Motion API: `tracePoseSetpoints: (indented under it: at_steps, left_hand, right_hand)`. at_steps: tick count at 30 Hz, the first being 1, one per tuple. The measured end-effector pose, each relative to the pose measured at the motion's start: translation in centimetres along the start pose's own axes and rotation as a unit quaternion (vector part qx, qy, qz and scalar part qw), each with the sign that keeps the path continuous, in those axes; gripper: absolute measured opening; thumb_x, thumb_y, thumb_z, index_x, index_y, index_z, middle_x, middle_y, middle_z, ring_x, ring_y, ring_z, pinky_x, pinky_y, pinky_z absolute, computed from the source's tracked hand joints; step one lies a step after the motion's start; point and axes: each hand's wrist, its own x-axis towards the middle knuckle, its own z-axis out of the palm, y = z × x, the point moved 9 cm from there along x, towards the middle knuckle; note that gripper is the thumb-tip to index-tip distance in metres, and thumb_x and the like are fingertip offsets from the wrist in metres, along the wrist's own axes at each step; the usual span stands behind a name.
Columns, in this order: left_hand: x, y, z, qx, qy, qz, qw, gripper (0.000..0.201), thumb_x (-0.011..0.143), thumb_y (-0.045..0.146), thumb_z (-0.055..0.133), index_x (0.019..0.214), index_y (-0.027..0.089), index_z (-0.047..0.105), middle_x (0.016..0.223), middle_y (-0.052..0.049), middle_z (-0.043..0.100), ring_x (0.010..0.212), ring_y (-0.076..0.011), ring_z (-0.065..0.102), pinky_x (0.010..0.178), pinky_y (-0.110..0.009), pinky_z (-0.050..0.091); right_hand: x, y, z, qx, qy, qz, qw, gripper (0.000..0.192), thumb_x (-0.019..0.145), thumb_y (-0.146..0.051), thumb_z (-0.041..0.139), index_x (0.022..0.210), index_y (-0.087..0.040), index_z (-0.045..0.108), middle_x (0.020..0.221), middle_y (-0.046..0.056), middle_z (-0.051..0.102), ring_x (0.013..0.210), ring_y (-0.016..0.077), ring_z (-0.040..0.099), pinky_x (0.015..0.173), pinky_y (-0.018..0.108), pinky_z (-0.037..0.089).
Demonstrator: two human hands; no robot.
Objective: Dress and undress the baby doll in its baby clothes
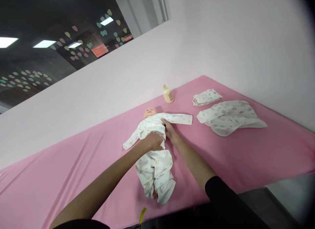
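Observation:
A baby doll (150,112) lies on its back on the pink-covered table, its head toward the wall. It has on a long-sleeved white printed baby top (150,123), both sleeves spread out sideways, and matching printed pants (154,168). My left hand (154,141) reaches across the doll's belly, its fingers curled closed on the lower side edge of the top. At the same side of the body, below the sleeve on the right, my right hand (168,129) pinches the side of the top; some of its fingertips are hidden by the cloth.
A pale yellow pump bottle (168,94) stands near the wall. To the right lie a folded printed cloth (207,97) and a larger spread printed garment (232,117). A yellow strip (142,215) shows at the front edge of the pink sheet (81,170). White walls border the back and right.

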Motion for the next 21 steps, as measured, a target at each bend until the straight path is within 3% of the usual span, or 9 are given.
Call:
tracePoseSetpoints:
  at_steps: [2,6,12,17,21]
  left_hand:
    - [0.3,0.2,0.1,-0.013,-0.032,0.003,0.999,0.038,0.073,0.027,0.069,0.046,0.016,0.046,0.06,-0.006,0.06,0.073,-0.0247,0.061,0.084,-0.041,0.044]
    - [0.7,0.5,-0.3,-0.013,-0.033,0.035,0.999,0.025,0.077,0.022,0.063,0.054,0.017,0.058,0.067,-0.005,0.064,0.07,-0.0207,0.06,0.074,-0.034,0.044]
    - [1.3,-0.9,-0.8,0.024,0.029,-0.008,0.999,0.025,0.091,0.025,0.045,0.085,0.015,0.068,0.086,-0.013,0.068,0.082,-0.0264,0.064,0.066,-0.033,0.043]
    - [2.5,-2.7,-1.5,0.066,0.12,-0.044,0.99,0.03,0.097,0.024,0.038,0.102,0.014,0.065,0.098,-0.014,0.067,0.093,-0.0269,0.063,0.074,-0.034,0.045]
    - [3.3,-4.3,-1.9,0.077,0.156,-0.075,0.982,0.033,0.097,0.018,0.035,0.114,0.013,0.061,0.106,-0.016,0.064,0.103,-0.029,0.059,0.077,-0.036,0.045]
  right_hand:
    - [0.2,0.2,0.1,0.0,-0.016,0.011,1.0,0.023,0.081,-0.04,0.068,0.092,-0.021,0.061,0.074,0.0,0.067,0.081,0.0161,0.066,0.069,0.025,0.056]
    - [0.4,0.6,-0.1,0.0,-0.019,0.027,0.999,0.022,0.081,-0.038,0.069,0.091,-0.021,0.062,0.074,0.0,0.067,0.079,0.0156,0.065,0.07,0.025,0.056]
    - [0.6,0.6,-0.4,0.005,0.004,0.028,1.0,0.017,0.081,-0.032,0.068,0.09,-0.019,0.062,0.076,0.0,0.068,0.077,0.0143,0.064,0.071,0.025,0.055]
    - [0.0,0.5,-0.6,0.0,0.017,0.037,0.999,0.012,0.085,-0.028,0.063,0.088,-0.017,0.06,0.067,-0.002,0.064,0.073,0.0144,0.063,0.069,0.025,0.054]
    - [-0.8,0.1,-0.3,-0.017,0.008,0.029,0.999,0.012,0.089,-0.027,0.059,0.086,-0.016,0.06,0.06,-0.003,0.059,0.071,0.0142,0.061,0.07,0.025,0.053]
